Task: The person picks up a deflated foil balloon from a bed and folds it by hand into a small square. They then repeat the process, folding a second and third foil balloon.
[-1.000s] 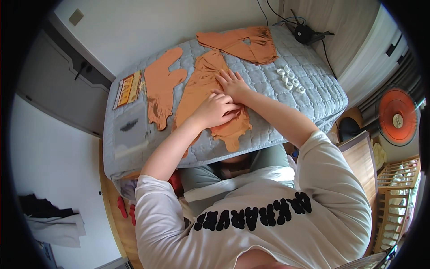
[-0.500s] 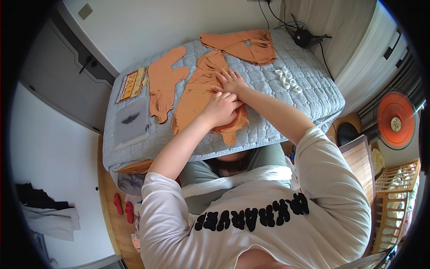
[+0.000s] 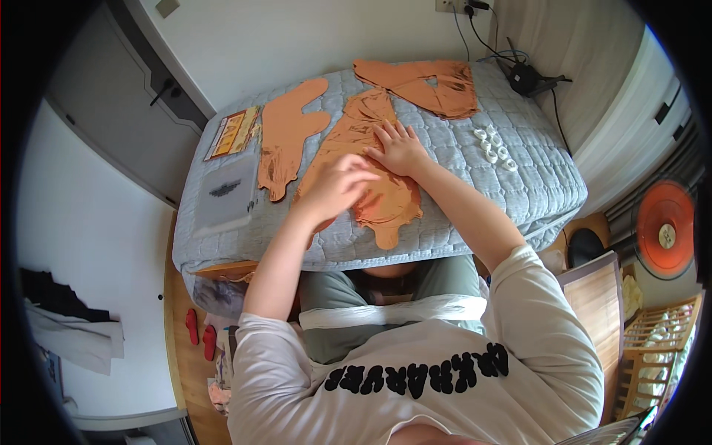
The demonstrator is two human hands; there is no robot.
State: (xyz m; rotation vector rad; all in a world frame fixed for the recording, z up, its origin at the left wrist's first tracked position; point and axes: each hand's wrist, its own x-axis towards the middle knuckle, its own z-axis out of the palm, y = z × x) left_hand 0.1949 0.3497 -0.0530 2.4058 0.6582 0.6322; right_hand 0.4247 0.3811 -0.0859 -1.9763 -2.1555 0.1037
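Note:
A flat orange foil balloon lies wrinkled on the bed in front of me, its rounded tab toward the near edge. My right hand lies on its upper part, fingers spread and flat. Over the balloon's left side is my left hand, fingers loosely bent and slightly blurred, with nothing visible in them; it hides part of the foil. To the left lies a second flat orange foil balloon with a wavy outline. A third orange foil balloon is spread out at the far side.
The bed has a grey quilted cover. On its left are a frosted plastic pouch and a printed card packet. Several small white rolls sit at the right. A black router with cables stands at the far right corner.
My left hand has lifted off the balloon and shifted left, uncovering more of the foil. My right hand keeps its place on the balloon. The view has shifted slightly.

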